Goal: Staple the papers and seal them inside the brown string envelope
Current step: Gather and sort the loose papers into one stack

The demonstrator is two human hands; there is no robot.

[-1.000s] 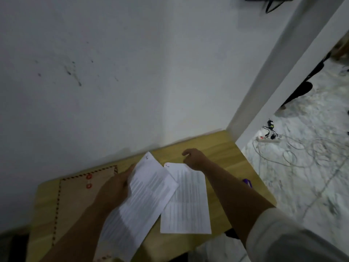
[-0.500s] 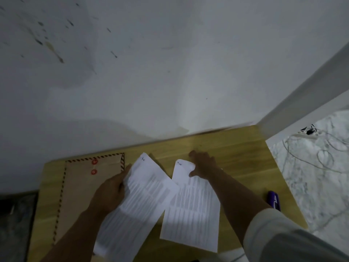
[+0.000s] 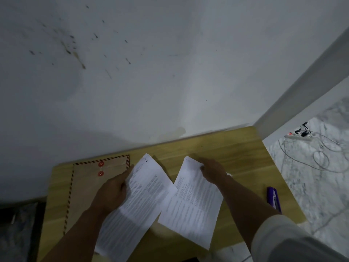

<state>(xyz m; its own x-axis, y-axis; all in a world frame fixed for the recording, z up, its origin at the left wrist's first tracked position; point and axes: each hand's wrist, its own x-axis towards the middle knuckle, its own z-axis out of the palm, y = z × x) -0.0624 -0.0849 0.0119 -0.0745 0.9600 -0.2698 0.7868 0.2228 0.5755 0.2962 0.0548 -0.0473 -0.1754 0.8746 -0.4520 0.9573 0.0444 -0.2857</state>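
Two printed white sheets lie over a small wooden table (image 3: 222, 146). My left hand (image 3: 113, 188) grips the left sheet (image 3: 143, 197) by its left edge, thumb on top. My right hand (image 3: 213, 172) pinches the right sheet (image 3: 192, 205) near its top right corner and lifts that end. The sheets overlap slightly in the middle. A brown string envelope (image 3: 85, 186) with a red striped border and two red button discs lies flat at the table's left, partly under my left hand. A purple stapler (image 3: 273, 199) rests near the table's right edge.
A white wall (image 3: 151, 72) rises right behind the table. To the right, the marble floor (image 3: 321, 186) holds a power strip (image 3: 300, 134) and loose white cables. A dark area lies at the lower left beside the table.
My right hand has raised the right sheet's top end and shifted it right, so the sheets overlap less. The camera has tilted, showing more table and the stapler.
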